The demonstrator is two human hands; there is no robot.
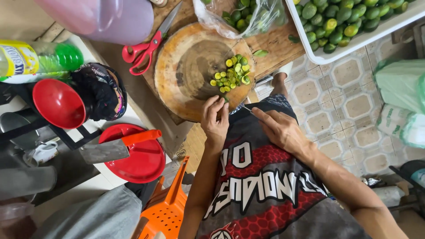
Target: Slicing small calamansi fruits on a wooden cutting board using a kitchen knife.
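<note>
Left hand point(215, 118) pinching a lime piece point(225, 100) at the board point(186, 75) edge. Right hand point(280, 128) closed around a knife point(246, 109), just beside. Cut limes point(232, 74) heaped nearby.

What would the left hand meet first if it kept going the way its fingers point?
The left hand points up-frame over the round wooden cutting board. First in that line, probably, is the pile of cut green citrus pieces just beyond its fingertips; height above the board is unclear.

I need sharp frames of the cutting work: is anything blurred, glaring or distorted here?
Head view: the round wooden cutting board and cut green lime pieces are sharp and evenly lit; wide-angle bending at the edges; clear plastic bag shows mild glare; both hands, left and right, crisp.
</note>
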